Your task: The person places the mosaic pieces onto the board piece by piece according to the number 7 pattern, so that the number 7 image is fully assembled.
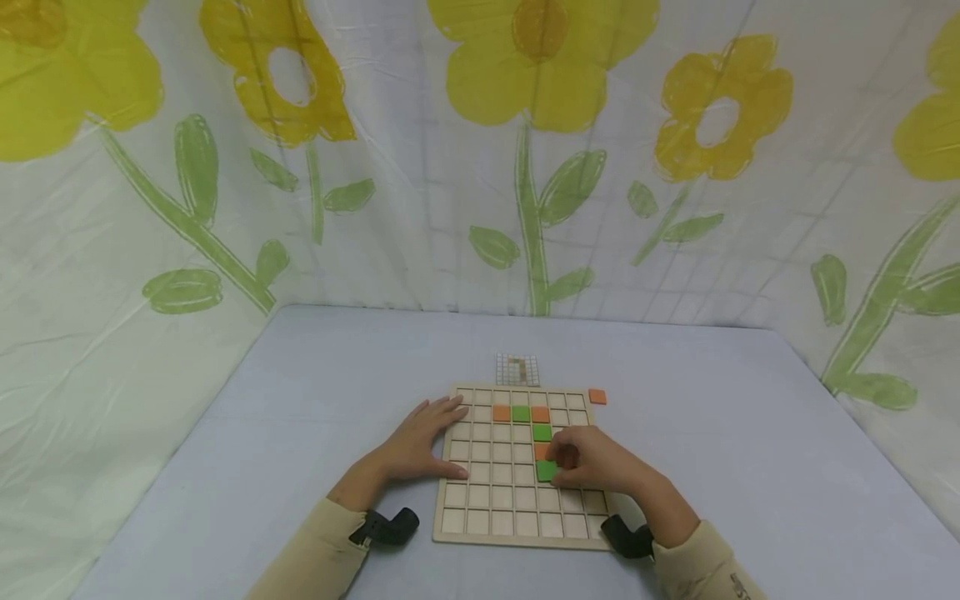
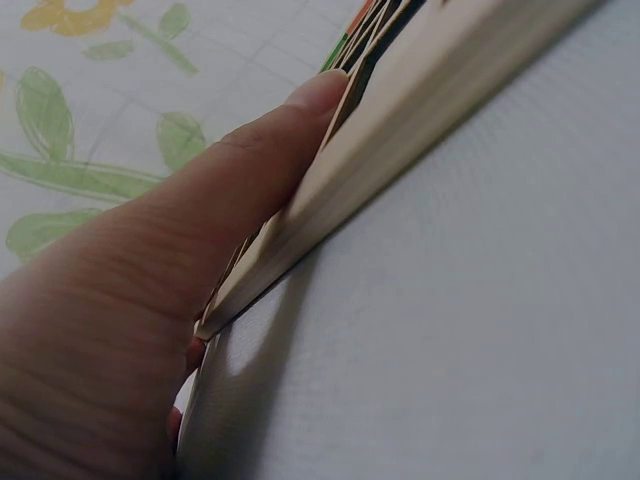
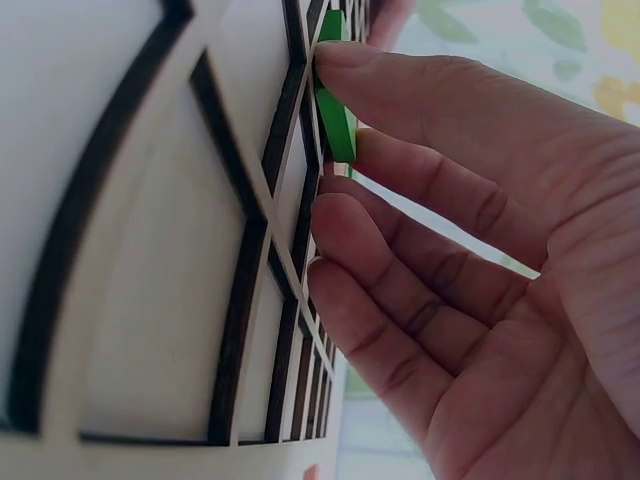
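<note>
A wooden grid board point(image 1: 491, 498) lies flat on the table, its square cells framed by thin raised strips. My left hand point(image 1: 420, 437) rests along its left edge, fingers spread and thumb point(image 2: 265, 150) lying on the rim. Over the right half, my right hand point(image 1: 600, 462) pinches a green tile point(image 3: 338, 125) between thumb and forefinger; the tile looks tilted at its cell. Orange and green tiles alternate in an upper row, including a green tile point(image 1: 521, 413), and continue down a column through another green tile point(image 1: 542, 432). Fingers partly cover an orange tile point(image 1: 541, 451).
One loose orange tile point(image 1: 597, 397) lies beside the board's top right corner. Behind the board is a small printed grid card point(image 1: 517, 370) with a marked pattern. The pale table point(image 1: 300, 400) meets a flower-patterned curtain point(image 1: 420, 208) at the back.
</note>
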Demonstrator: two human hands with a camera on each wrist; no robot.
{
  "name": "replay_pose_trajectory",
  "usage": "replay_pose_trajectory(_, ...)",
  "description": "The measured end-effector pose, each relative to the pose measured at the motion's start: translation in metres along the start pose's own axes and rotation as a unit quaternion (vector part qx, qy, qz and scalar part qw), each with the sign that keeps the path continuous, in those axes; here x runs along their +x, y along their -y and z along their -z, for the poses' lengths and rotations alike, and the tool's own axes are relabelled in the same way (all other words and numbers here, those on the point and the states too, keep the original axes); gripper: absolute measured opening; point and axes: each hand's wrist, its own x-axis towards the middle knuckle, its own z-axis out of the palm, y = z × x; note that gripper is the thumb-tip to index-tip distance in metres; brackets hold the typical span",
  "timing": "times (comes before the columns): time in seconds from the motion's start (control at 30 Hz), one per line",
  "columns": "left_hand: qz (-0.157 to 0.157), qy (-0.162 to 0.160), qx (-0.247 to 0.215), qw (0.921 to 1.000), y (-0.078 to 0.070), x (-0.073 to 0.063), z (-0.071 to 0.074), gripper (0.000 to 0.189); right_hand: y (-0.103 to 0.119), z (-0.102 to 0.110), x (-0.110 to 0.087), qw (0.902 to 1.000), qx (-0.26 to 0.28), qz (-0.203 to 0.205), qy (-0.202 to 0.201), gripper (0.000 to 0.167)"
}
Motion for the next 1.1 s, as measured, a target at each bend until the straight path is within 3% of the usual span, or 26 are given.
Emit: replay_pose_trajectory(1.1, 0.002, 0.001, 0.0, 1.0, -0.0017, 0.0, 0.0014, 0.094, -0.0011, -0.0008, -0.0004, 1.0, -0.003, 0.005, -0.001, 0.019)
